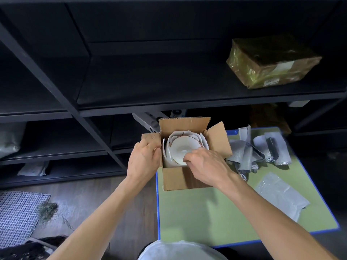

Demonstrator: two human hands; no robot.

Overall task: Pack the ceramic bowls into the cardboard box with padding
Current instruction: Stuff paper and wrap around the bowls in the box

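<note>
**Q:** Hands first: where are they, and on what?

**A:** Both are at the box [180,179], which stands mid-frame on the far left corner of the green table [197,212]. The left hand [143,158] grips the box's left flap, fingers curled over it, and looks to be steadying the box. The right hand [204,166] reaches down inside from the near side with its fingers bent at the near rim of the bowl [185,147]. It seems to pinch that rim, though the knuckles hide the fingertips.

**Q:** How far along is the packing?

**A:** Well on, I'd judge. All four flaps of the box stand open. White padding [167,156] lines the inside walls, rising in sheets on the left, far and right sides. The bowl sits open side up in the middle of that lining, low in the box. No bowl shows anywhere on the table.

**Q:** What's left, then?

**A:** Nothing covers the bowl's top yet, so I'd expect a layer over it and then the flaps folded shut. Spare material is close by: crumpled silver sheets [249,156] just right of the box, and a flat piece of bubble wrap [281,194] lower right on the table.
</note>
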